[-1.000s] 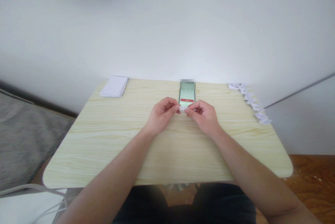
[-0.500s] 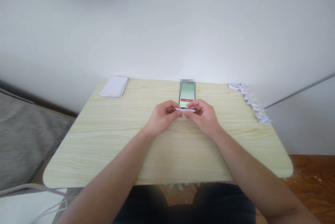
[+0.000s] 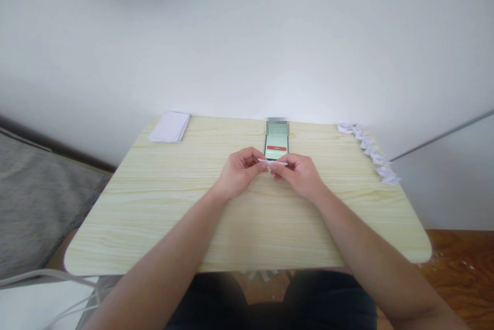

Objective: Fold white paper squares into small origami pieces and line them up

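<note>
A small folded piece of white paper [image 3: 275,162] is pinched between both hands over the middle of the table. My left hand [image 3: 240,171] grips its left end between thumb and fingers. On the other end, my right hand [image 3: 301,173] is closed in the same way. The fingers cover much of the paper, so its full shape is hidden. Just behind it lies a phone [image 3: 277,140] with a lit screen and a red bar; its upper part is pixelated.
At the table's back left lies a stack of white paper [image 3: 170,126]. Several small folded paper pieces [image 3: 372,152] form a row along the right edge. The pale wooden table [image 3: 262,227] meets a white wall [image 3: 247,36]. White cables [image 3: 50,274] run at the lower left.
The paper has turned from slanted to a flatter, wider position between the fingers. My right hand's fingers have lowered slightly onto it over the last half second.
</note>
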